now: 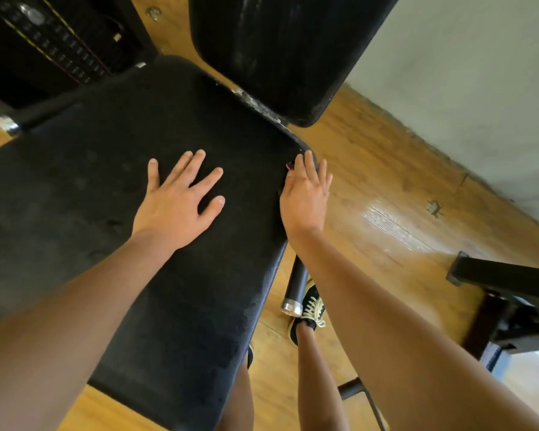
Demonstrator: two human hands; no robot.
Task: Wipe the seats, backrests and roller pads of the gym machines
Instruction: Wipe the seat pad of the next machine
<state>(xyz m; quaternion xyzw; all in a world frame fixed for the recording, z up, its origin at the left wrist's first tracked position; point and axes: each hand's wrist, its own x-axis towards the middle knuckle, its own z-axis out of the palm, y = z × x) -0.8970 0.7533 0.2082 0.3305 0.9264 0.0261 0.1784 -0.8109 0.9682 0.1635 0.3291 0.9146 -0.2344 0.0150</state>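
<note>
Our left hand (pixel 178 200) lies flat on the black seat (pixel 106 181) at mid-frame, fingers spread and released. Our right hand (pixel 305 194) rests straight-fingered over the seat's right corner, grasping nothing we can make out, though a small pink scrap (pixel 289 166) peeks from beneath it. The pad looks firm, grained and fixed to its frame, so we judge it wants pressing strokes, not lifting. The scuffed backrest (pixel 280 51) at upper centre crowds the seat's far edge. A weight stack (pixel 59 48) sits upper left; a capped bar (pixel 294 287) and our shoe (pixel 313 306) lie lower right.
</note>
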